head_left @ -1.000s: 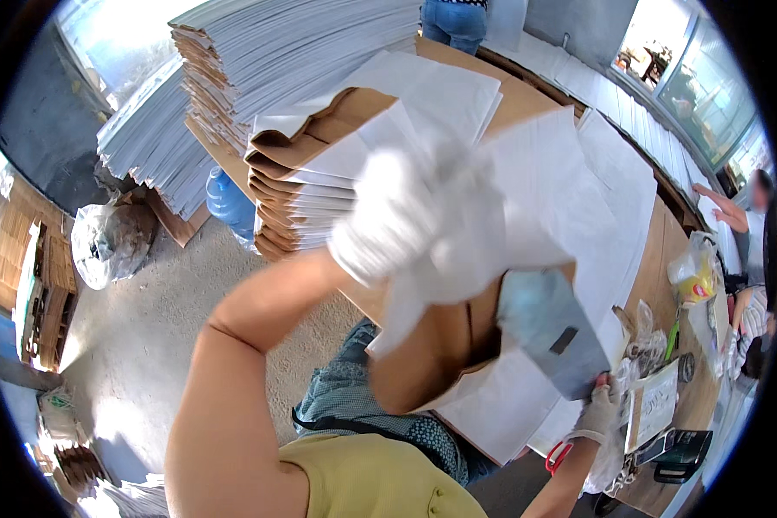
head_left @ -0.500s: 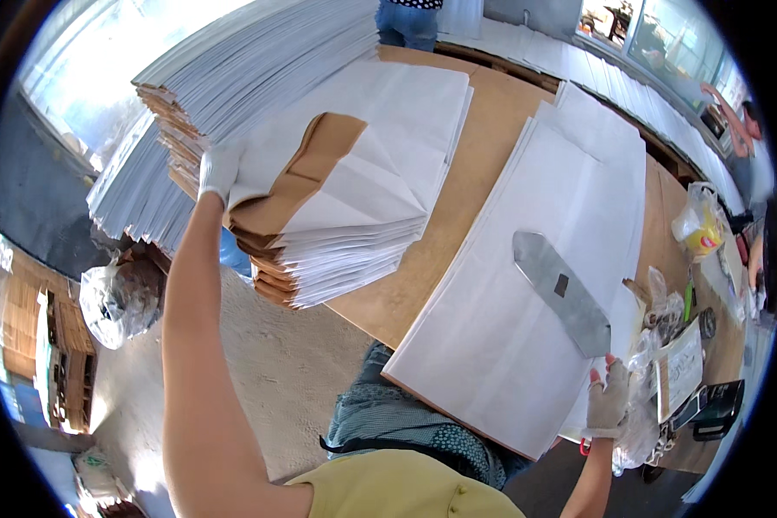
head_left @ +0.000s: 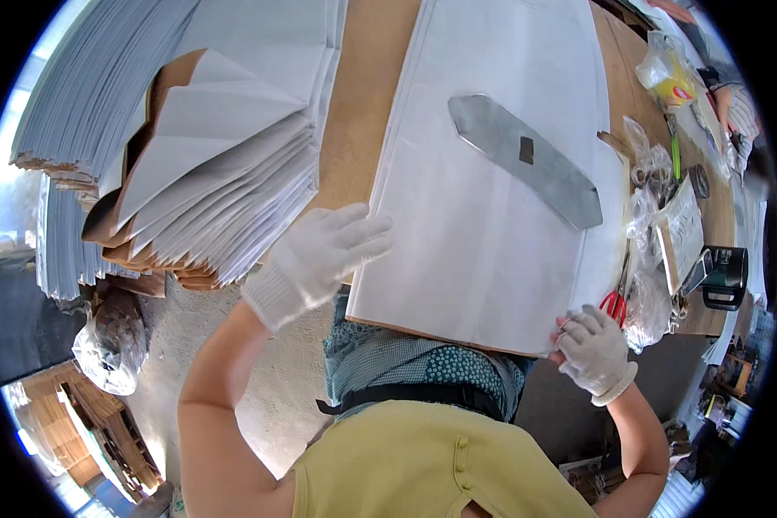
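Observation:
A stack of flat white paper sacks (head_left: 466, 259) with a brown underside lies on the table in front of me. My left hand (head_left: 315, 259), in a white knit glove, is at the stack's near left edge, its fingers stretched out and holding nothing. At the near right corner my gloved right hand (head_left: 594, 352) has its fingers bent around the corner of the sacks, some fingertips bare. A flat grey metal plate (head_left: 531, 160) with pointed ends and a small dark patch lies on the sacks. To the left, a pile of sacks with folded ends (head_left: 224, 173) shows brown inner paper.
More white sacks (head_left: 86, 95) are piled at the far left. Along the table's right side are red-handled scissors (head_left: 613, 304), clear plastic bags (head_left: 652, 302), a dark mug (head_left: 725, 278) and a yellow package (head_left: 672, 86). A filled plastic bag (head_left: 112, 345) rests on the floor.
My left hand has left the folded pile and come right and nearer to the flat stack. My right hand has moved to the stack's near corner. The whole view has shifted downward.

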The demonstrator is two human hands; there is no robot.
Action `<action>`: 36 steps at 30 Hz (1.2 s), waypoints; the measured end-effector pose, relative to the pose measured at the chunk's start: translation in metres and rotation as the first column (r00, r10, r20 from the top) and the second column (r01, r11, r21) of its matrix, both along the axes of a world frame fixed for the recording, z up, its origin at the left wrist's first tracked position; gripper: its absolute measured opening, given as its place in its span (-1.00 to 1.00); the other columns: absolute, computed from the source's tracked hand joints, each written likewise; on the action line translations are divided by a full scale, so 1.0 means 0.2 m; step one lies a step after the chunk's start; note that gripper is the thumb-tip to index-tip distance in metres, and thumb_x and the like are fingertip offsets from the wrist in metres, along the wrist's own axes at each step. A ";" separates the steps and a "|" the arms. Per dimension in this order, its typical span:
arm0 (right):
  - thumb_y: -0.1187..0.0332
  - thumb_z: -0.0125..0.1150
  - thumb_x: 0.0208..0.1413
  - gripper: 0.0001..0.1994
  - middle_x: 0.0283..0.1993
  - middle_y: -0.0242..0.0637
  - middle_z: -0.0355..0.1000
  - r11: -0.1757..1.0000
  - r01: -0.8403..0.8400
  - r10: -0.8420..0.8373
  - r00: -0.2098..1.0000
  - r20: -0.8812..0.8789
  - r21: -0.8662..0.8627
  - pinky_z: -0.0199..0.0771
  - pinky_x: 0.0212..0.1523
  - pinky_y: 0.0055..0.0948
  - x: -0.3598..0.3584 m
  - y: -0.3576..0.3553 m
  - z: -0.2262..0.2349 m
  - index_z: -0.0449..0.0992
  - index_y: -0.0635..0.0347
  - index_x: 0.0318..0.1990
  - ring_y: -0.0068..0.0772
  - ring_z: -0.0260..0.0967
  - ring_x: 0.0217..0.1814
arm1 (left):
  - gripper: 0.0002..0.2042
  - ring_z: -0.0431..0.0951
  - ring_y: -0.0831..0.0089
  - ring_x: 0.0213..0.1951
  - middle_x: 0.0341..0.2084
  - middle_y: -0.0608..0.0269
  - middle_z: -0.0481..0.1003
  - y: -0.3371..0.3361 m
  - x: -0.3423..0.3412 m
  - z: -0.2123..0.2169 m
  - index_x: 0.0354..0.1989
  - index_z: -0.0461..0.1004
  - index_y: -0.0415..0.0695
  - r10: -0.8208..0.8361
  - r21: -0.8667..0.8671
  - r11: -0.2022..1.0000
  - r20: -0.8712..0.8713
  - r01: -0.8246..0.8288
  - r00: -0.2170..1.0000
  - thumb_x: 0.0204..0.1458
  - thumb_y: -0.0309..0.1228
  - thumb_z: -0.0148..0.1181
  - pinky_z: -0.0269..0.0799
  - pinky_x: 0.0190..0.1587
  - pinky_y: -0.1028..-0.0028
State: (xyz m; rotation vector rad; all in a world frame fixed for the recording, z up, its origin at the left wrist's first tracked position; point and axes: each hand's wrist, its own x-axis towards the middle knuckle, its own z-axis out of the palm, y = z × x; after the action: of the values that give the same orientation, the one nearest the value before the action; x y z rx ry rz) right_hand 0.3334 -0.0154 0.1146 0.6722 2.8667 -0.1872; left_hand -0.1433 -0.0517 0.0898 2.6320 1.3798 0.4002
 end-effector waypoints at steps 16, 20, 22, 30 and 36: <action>0.21 0.07 0.48 -0.59 -0.15 -0.29 0.57 0.168 0.671 -0.901 -0.193 -0.389 -0.722 0.43 -0.08 -0.42 -0.18 0.30 -0.53 0.55 0.42 0.19 -0.48 0.40 -0.13 | -0.59 0.52 0.01 -0.59 -0.68 0.01 0.47 0.21 0.26 -0.49 -0.62 0.50 -0.14 0.693 -0.103 0.711 0.273 -0.696 0.667 0.30 -0.22 0.21 0.38 -0.47 0.14; 0.25 0.07 0.47 -0.64 -0.33 -0.24 0.54 0.341 0.802 -0.861 0.056 -0.506 -0.491 0.42 -0.18 -0.44 -0.19 0.40 -0.63 0.59 0.42 0.11 -0.53 0.37 -0.29 | -0.61 0.58 0.04 -0.54 -0.65 0.07 0.53 0.24 0.29 -0.48 -0.59 0.50 -0.08 0.728 -0.069 0.685 0.085 -0.725 0.680 0.29 -0.16 0.19 0.43 -0.45 0.13; 0.26 0.08 0.46 -0.65 -0.37 -0.21 0.54 0.375 0.821 -0.855 0.127 -0.502 -0.431 0.41 -0.21 -0.44 -0.17 0.43 -0.66 0.61 0.43 0.07 -0.53 0.37 -0.33 | -0.75 0.60 0.08 -0.41 -0.50 0.12 0.58 0.25 0.31 -0.50 -0.47 0.52 -0.07 0.743 0.027 0.669 0.009 -0.743 0.669 0.22 -0.23 0.25 0.44 -0.36 0.12; 0.14 0.17 0.42 -0.58 -0.38 -0.21 0.57 0.308 0.824 -0.899 0.089 -0.429 -0.475 0.45 -0.21 -0.40 -0.18 0.48 -0.63 0.63 0.41 0.06 -0.51 0.38 -0.33 | -0.60 0.45 0.06 0.07 -0.01 0.13 0.38 0.42 0.42 -0.51 0.01 0.49 -0.09 0.193 0.153 0.969 0.017 -0.193 0.981 -0.02 -0.34 0.41 0.32 0.24 -0.06; 0.17 0.24 0.33 -0.56 -0.02 -0.11 0.60 0.299 0.952 -0.932 0.278 -0.232 -0.059 0.48 0.13 -0.26 -0.20 0.54 -0.50 0.54 0.31 0.20 -0.19 0.53 0.04 | -0.46 0.42 0.07 0.10 0.03 0.13 0.35 0.40 0.45 -0.47 0.09 0.43 -0.07 0.309 0.080 0.943 0.151 -0.324 0.939 -0.07 -0.17 0.44 0.20 0.33 -0.14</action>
State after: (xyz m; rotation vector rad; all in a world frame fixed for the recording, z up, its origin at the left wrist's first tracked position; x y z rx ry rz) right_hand 0.2934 0.0932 0.0140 2.4803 2.1574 -0.2922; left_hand -0.0527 0.0278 -0.0041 2.4024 1.7840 0.6949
